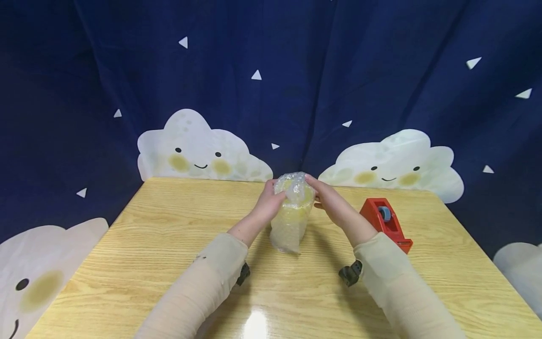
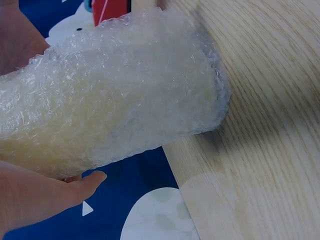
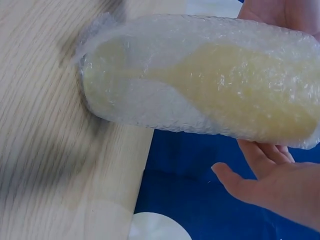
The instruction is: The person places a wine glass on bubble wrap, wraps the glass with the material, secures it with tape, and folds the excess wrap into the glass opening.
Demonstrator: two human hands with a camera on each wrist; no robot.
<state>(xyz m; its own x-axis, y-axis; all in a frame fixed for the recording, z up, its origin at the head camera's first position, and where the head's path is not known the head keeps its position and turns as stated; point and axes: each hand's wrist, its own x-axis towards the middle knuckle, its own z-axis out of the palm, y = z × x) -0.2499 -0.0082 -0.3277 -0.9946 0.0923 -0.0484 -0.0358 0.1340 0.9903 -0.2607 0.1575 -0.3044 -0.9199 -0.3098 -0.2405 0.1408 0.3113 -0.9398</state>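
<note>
Between my two hands a yellow goblet [image 3: 235,90] stands on the table, wrapped in clear bubble wrap [image 1: 288,230]. Its bowl is at the top, its stem and foot below. My left hand [image 1: 267,202] grips the upper left side of the wrap, its thumb on the near side. At the upper right, my right hand [image 1: 334,202] holds the wrap with one fingertip at the top edge. The right wrist view has the right thumb [image 3: 230,180] standing off the wrap while the other fingers reach behind it, partly hidden.
A red tape dispenser [image 1: 386,223] with a blue roll of tape [image 1: 384,213] stands right of the wrapped goblet, close to my right forearm. The wooden table [image 1: 178,226] ends at a dark blue curtain [image 1: 288,94] with cloud shapes. Black wrist cameras [image 1: 350,273] hang under both wrists.
</note>
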